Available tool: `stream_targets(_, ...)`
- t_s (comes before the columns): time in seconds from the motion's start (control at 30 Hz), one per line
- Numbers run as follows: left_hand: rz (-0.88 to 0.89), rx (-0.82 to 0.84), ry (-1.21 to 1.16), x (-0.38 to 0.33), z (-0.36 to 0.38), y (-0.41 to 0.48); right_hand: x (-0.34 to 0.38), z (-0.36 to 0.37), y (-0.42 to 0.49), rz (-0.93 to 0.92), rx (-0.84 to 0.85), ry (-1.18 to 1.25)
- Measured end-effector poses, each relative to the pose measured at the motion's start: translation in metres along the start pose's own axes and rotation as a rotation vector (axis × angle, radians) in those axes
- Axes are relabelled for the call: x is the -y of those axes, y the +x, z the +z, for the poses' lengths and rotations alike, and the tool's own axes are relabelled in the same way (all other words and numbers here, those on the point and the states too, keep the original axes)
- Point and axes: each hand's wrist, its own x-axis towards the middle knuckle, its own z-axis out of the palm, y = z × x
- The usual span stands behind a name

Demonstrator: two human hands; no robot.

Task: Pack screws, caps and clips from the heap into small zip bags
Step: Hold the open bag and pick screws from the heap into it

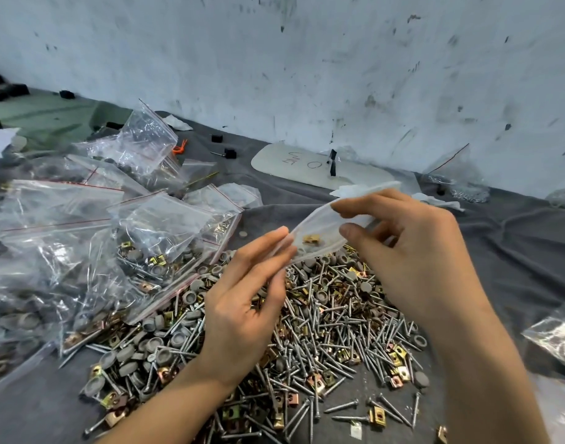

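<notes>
Left hand point(246, 299) and right hand point(412, 251) each pinching an end of the bag point(316, 224) over the heap point(306, 322), one clip point(311, 239) in, so next I'd guess prying it open and grabbing screws point(340, 406).

A scrawled "O" marks the white panel point(274, 168).

Surface: creased grey cloth point(515, 251), running back to a scuffed wall point(338, 59). A loose heap point(322, 331) of screws, grey caps and brass clips lies on it. Left of the heap, overlapping its edge, is a pile of filled zip bags point(98, 251). Beyond the heap, near the wall, is a pale oval board point(306, 168) with scribbles. Right of the heap, apart, lies one more bag point(555, 339).
</notes>
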Motion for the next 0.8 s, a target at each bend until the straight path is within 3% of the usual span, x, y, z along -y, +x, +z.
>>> stream_targets(0.1, -0.012, -0.026, -0.010, 0.000, -0.001, 0.001, 0.002, -0.007, -0.003, -0.033, 0.069, 0.440)
stream_targets(0.17, -0.015, -0.032, -0.017, 0.001, -0.001, 0.001, 0.000, -0.015, -0.005, -0.045, 0.245, 0.821)
stream_targets(0.2, -0.012, -0.032, -0.015, 0.001, -0.001, 0.000, -0.004, -0.018, -0.005, -0.027, 0.365, 0.891)
stream_targets(0.27, -0.006, -0.032, -0.014, 0.001, -0.001, 0.000, -0.015, -0.019, -0.003, 0.082, 0.604, 0.712)
stream_targets(0.33, -0.006, -0.035, -0.020, 0.002, -0.001, -0.001, -0.029, -0.007, -0.002, 0.176, 0.762, 0.218)
stream_targets(0.4, -0.008, -0.041, -0.021, 0.002, -0.001, -0.001, -0.040, 0.014, 0.002, 0.254, 0.655, -0.175)
stream_targets(0.43, -0.008, -0.041, -0.021, 0.003, -0.001, -0.001, -0.042, 0.025, 0.004, 0.281, 0.560, -0.253)
stream_targets(0.5, -0.010, -0.036, -0.022, 0.003, -0.001, -0.002, -0.045, 0.044, 0.005, 0.308, 0.486, -0.271)
stream_targets(0.63, -0.009, -0.035, -0.009, 0.003, -0.002, -0.002, -0.052, 0.076, 0.001, 0.353, 0.542, -0.269)
stream_targets(0.8, -0.008, -0.038, -0.009, 0.004, -0.001, -0.002, -0.054, 0.080, 0.001, 0.236, 0.535, -0.335)
